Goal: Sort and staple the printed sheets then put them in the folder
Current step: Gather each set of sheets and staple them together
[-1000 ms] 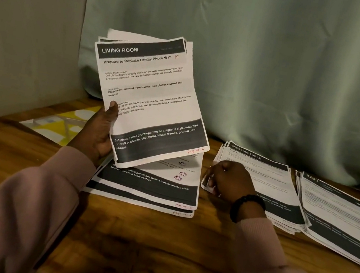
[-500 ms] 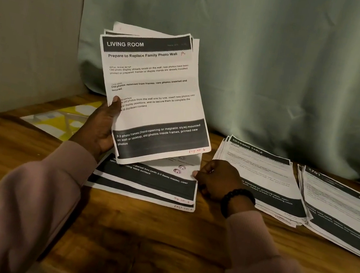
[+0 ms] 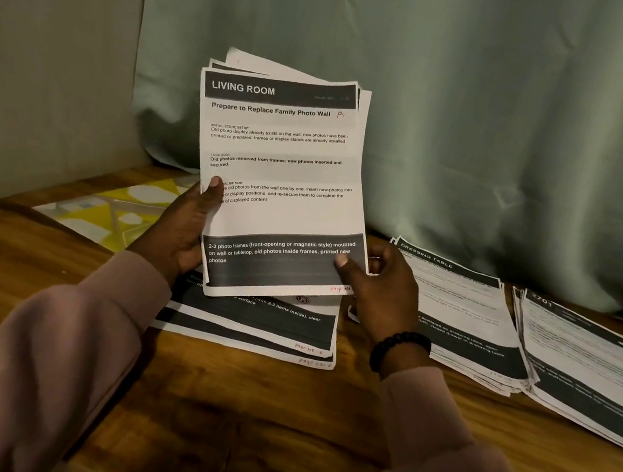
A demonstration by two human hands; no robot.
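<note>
I hold a bundle of printed sheets (image 3: 277, 171) upright above the table; its front page is headed "LIVING ROOM". My left hand (image 3: 182, 225) grips the bundle's left edge, thumb on the front. My right hand (image 3: 384, 286) pinches the lower right corner, thumb on the dark band. Under the bundle lies a flat pile of sheets (image 3: 257, 324). A "DRESSING TABLE" pile (image 3: 466, 317) lies to the right, and another pile (image 3: 590, 368) at the far right. A yellow and white patterned folder (image 3: 110, 208) lies flat at the back left. No stapler is in view.
The wooden table (image 3: 269, 415) runs from the near edge to a green curtain (image 3: 488, 121) at the back. A plain wall (image 3: 40, 63) closes the left side. My right wrist wears a black bead bracelet (image 3: 398, 347).
My right hand has left the "DRESSING TABLE" pile, moved left and up, and taken hold of the bundle's lower right corner. The bundle now stands more upright.
</note>
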